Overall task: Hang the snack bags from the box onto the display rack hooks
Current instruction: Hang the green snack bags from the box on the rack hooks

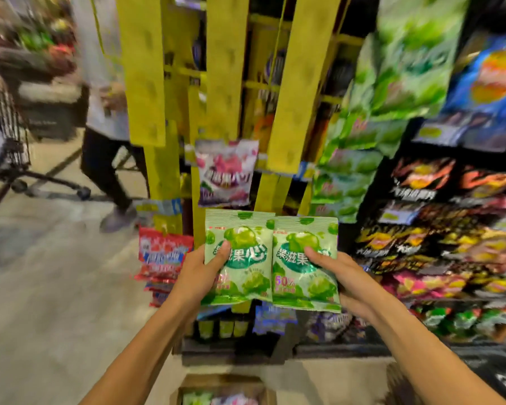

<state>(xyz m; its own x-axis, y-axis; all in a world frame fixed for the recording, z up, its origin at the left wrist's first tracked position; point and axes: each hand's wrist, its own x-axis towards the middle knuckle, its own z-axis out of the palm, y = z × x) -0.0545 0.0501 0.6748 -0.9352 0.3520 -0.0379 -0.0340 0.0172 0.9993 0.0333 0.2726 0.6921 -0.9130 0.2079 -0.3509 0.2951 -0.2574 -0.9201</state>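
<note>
I hold two green snack bags side by side in front of the yellow display rack (225,83). My left hand (197,271) grips the left green bag (246,276), thumb on its front. My right hand (341,277) grips the right green bag (301,276) the same way. A purple and white bag (227,173) hangs on the rack just above them. Red bags (162,258) hang lower left on the rack. The cardboard box (222,388) sits on the floor below, with more bags inside.
Shelves of green, blue and dark snack bags (421,185) fill the right side. A person (105,112) walks past on the left behind a shopping cart (6,147). The view is motion-blurred.
</note>
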